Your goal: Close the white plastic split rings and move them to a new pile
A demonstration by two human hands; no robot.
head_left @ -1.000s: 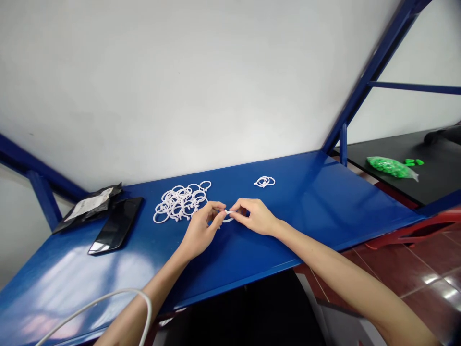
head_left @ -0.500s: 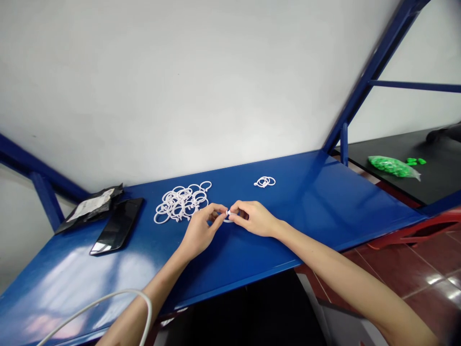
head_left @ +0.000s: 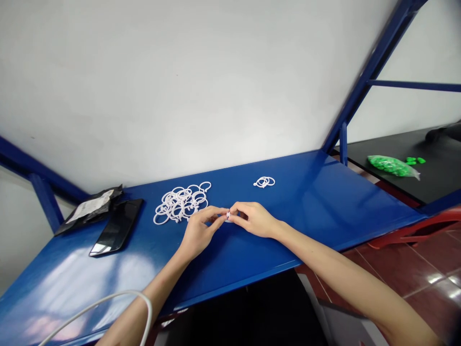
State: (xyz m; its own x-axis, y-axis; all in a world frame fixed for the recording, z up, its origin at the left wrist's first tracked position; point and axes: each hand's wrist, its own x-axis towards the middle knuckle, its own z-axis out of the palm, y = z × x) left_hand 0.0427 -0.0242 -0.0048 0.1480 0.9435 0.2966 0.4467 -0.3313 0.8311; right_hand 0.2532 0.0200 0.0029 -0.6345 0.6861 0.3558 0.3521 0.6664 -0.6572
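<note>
Between my fingertips, just above the blue table, is a white plastic ring with small knobs, like those in the pile. My left hand pinches it from the left with thumb and forefinger. From the right, my right hand pinches its other side, so the fingertips nearly meet. Most of this ring is hidden by the fingers. Left of my hands lies a loose pile of white rings, close to my left knuckles. Beyond my right hand rests a small group of white rings, overlapping one another.
A black phone and a black plastic package with a white label lie at the left. A white cable crosses my left forearm. On a black table at the right is a bag of green pieces. Blue frame bars flank the wall.
My fingertips have drawn slightly closer together around the ring, which shows less between them. The pile and the small group of rings are unchanged.
</note>
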